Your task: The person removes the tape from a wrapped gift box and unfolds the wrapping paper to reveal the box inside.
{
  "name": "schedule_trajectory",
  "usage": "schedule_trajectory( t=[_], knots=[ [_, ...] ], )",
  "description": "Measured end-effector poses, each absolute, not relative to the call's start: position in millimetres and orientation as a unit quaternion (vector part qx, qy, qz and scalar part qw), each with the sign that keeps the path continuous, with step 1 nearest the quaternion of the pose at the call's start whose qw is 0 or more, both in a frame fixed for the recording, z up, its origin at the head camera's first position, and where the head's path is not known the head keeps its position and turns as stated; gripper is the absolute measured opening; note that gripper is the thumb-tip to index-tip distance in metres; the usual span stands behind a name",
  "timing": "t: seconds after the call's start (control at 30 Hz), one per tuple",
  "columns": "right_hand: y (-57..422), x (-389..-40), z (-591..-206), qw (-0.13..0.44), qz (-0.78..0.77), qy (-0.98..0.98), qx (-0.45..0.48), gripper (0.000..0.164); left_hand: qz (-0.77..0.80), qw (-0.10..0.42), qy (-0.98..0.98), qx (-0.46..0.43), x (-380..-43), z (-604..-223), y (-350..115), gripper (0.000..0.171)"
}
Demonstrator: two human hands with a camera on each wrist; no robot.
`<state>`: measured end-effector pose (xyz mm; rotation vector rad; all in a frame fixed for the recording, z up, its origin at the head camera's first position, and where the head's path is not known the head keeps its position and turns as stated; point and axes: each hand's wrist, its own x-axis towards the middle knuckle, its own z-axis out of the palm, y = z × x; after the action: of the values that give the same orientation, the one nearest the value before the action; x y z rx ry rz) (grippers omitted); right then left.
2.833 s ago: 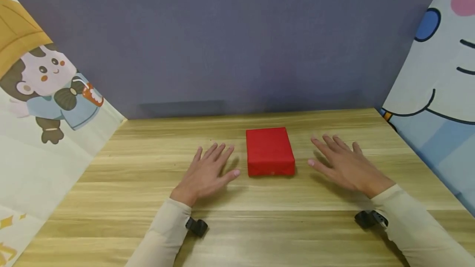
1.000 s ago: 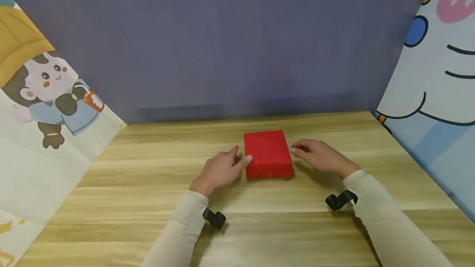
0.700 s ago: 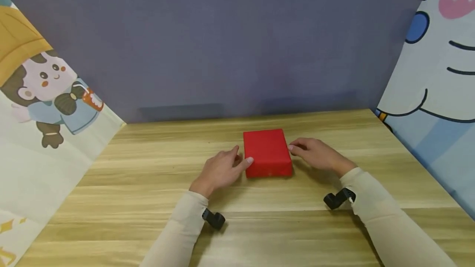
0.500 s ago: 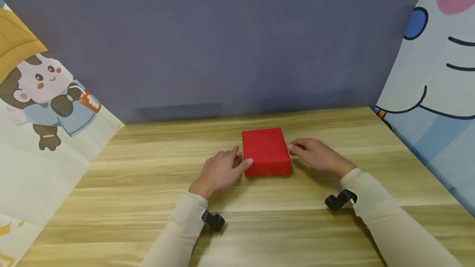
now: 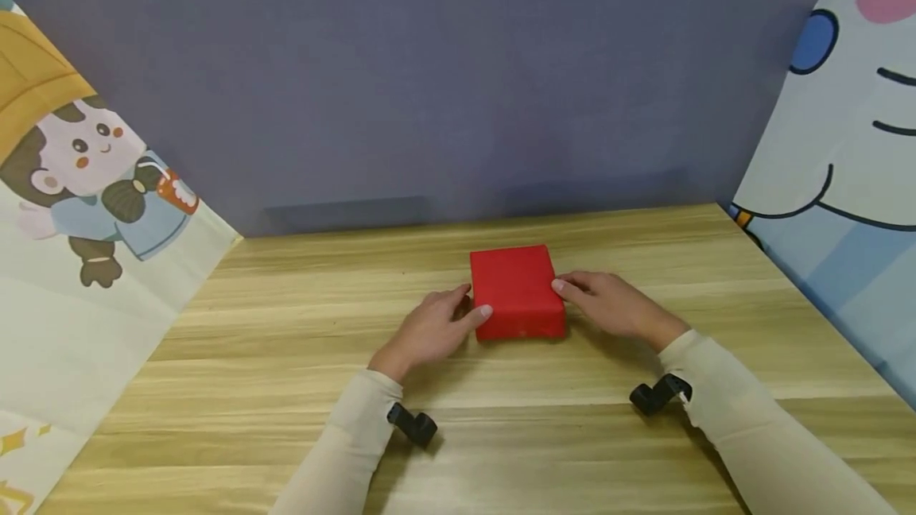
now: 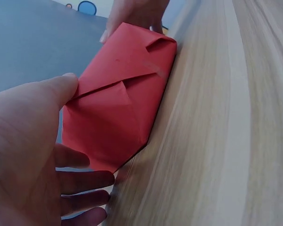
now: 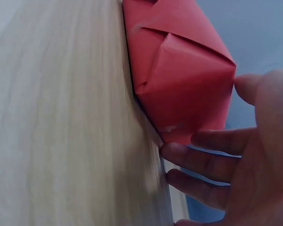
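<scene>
1. Two hands of mine flank the red box [image 5: 511, 280]: it sits on the wooden table [image 5: 300, 388], just right of my left hand [image 5: 432, 327] and just left of my right hand [image 5: 617, 304].
2. My left thumb touches its left top edge by the near corner; the thumb and fingers are apart, loosely extended along that side.
3. My right thumb touches the right top edge, slightly farther from me; those fingers, also apart, lie against its side, not clamped.
4. Neither hand is nearer: both touch it, its folded near face turned toward me.
5. I cannot tell its long axis for sure.
</scene>
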<state>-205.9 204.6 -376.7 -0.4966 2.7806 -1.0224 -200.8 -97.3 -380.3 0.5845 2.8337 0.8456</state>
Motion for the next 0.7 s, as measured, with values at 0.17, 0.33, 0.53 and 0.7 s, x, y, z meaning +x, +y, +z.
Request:
schedule_trajectory(
  t=[0.17,0.33,0.53,0.7],
  knots=[
    [201.8,-203.9,-377.3,0.071,-0.333,0.926,-0.165,0.074,0.300,0.071,0.930,0.198,-200.0,-380.6,-96.6,0.076],
    [201.4,-203.6,-378.1,0.067,-0.329,0.926,-0.171,0.072,0.290,0.062,0.933,0.204,-200.0,-382.4,-96.0,0.072],
    [202.6,-201.7,-379.7,0.062,-0.331,0.925,-0.174,0.069,0.276,0.051,0.936,0.213,-197.6,-382.4,-94.0,0.069],
    [203.5,-201.7,-381.0,0.059,-0.336,0.924,-0.173,0.068,0.283,0.051,0.935,0.209,-197.7,-383.5,-92.0,0.068]
  ],
)
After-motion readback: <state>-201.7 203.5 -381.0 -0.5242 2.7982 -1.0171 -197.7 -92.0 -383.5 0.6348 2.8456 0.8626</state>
